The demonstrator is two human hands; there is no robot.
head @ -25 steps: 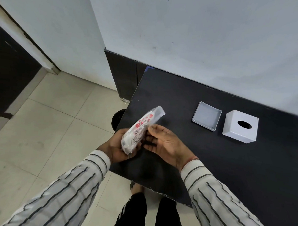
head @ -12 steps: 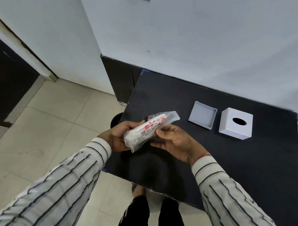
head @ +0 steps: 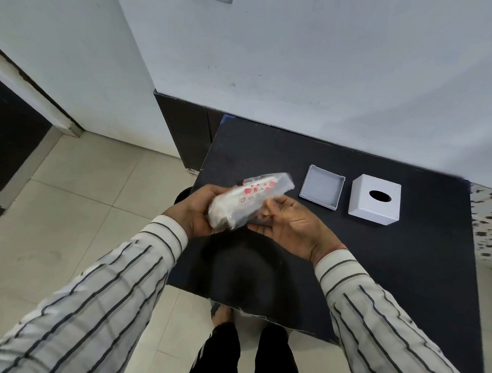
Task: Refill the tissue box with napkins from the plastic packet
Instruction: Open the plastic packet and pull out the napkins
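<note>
A clear plastic napkin packet [head: 247, 200] with red print is held over the near left part of the black table [head: 391, 263]. My left hand [head: 193, 215] grips its near end from the left. My right hand [head: 291, 225] holds its right side, palm up, fingers curled under and against it. The white tissue box cover [head: 375, 199], with an oval hole on top, stands at the far right of the table. Its shallow grey base tray [head: 322, 188] lies just left of the cover, with nothing in it.
A white wall runs behind the table. Beige floor tiles [head: 77, 207] lie to the left, with a dark doorway [head: 10, 136] at the far left. My legs and a foot show below the table's near edge.
The packet has been turned from steeply tilted to nearly level and lifted slightly. My right hand has shifted from beside it to under its right side. The view has tilted upward.
</note>
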